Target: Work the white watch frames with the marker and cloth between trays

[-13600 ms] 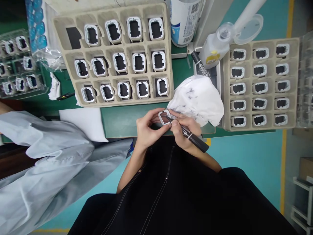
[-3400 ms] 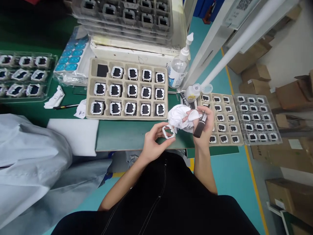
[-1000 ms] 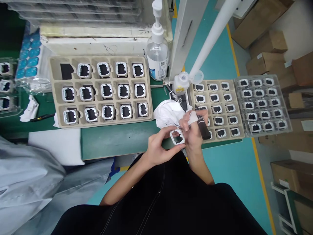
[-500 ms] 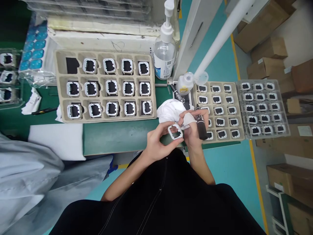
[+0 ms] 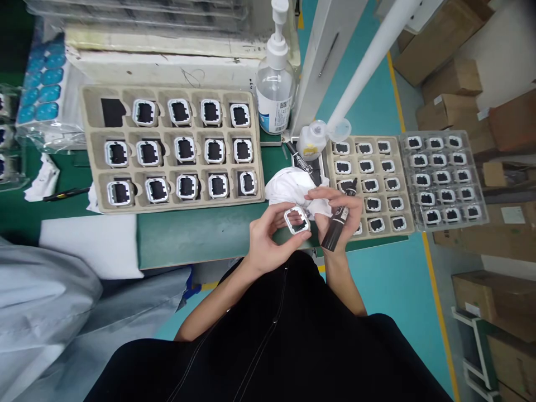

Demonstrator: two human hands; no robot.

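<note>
My left hand pinches a silver watch case frame between thumb and fingers. The frame is a rounded square with a notched opening. Close by on the right, my right hand is closed around a black marker pen, which slants across the palm with its narrow end up. A white cloth lies just beyond the hands, and some of it shows at the right fingers; whether they grip it I cannot tell. To the left, a pulp tray holds several similar frames, with one compartment bearing only a black pad.
A pump bottle and a smaller white bottle stand by the metal post. Another pulp tray and a clear plastic tray of frames lie right. Someone's grey-blue garment is at the left.
The marker pen has swung in my right hand, so its lower end now points left toward me. The frame in my left hand has shifted slightly left and up. The view has moved a little.
</note>
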